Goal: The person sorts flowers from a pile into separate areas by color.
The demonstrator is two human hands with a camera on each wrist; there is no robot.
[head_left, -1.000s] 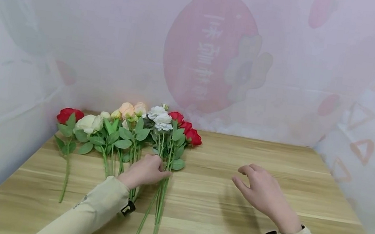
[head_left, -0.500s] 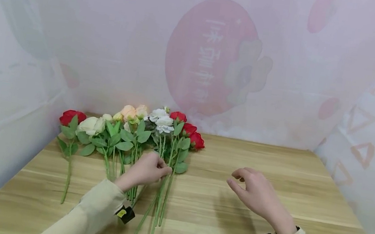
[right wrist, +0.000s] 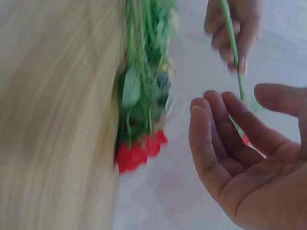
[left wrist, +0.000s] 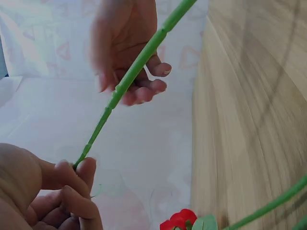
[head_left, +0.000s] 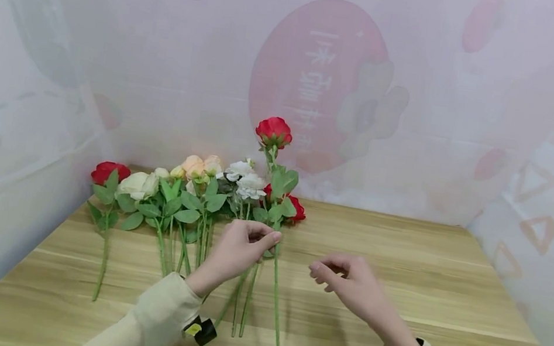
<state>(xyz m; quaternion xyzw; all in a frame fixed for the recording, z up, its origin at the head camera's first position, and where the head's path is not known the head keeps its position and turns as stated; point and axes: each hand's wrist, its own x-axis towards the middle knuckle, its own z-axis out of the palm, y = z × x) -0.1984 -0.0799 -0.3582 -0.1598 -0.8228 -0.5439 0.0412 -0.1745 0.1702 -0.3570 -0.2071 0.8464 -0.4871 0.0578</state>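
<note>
Pale printed sheets [head_left: 209,51] surround a wooden table [head_left: 405,244]. Above it, the person's left hand [head_left: 236,250] pinches a red flower [head_left: 274,131] by its stem, bloom raised over white flowers [head_left: 250,185] and peach flowers [head_left: 194,166] lying on the table. Near the stem, the right hand [head_left: 353,287] curves loosely, holding nothing.

left hand [head_left: 238,250] in a thumb-and-finger pinch, right hand [head_left: 353,284] near it, relaxed and loosely curved
</note>
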